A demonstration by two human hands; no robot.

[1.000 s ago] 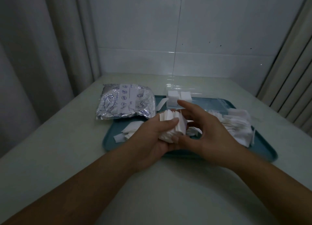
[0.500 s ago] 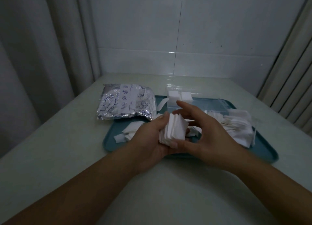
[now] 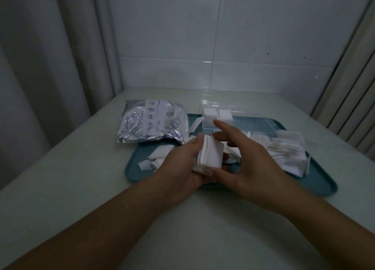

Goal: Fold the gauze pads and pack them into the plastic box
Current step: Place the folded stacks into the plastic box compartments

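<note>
foil pouch (image 3: 152, 123): far left, lying flat, its right edge hanging over the teal tray's (image 3: 316, 183) corner. sealed or not, can't tell
tray: loose gauze scraps (image 3: 156, 158) at its left end, messy gauze heap (image 3: 288, 152) on the right
left hand (image 3: 182, 164): fingers curled round a stack of folded gauze pads (image 3: 211, 155), held on edge over the tray's near rim
plastic box (image 3: 218, 117): clear, far side of the tray behind the hands, a couple of white folded pads inside
right hand (image 3: 249, 164): thumb pressing the stack's near bottom corner, other fingers spread wide above it, partly blocking the box and the heap
</note>
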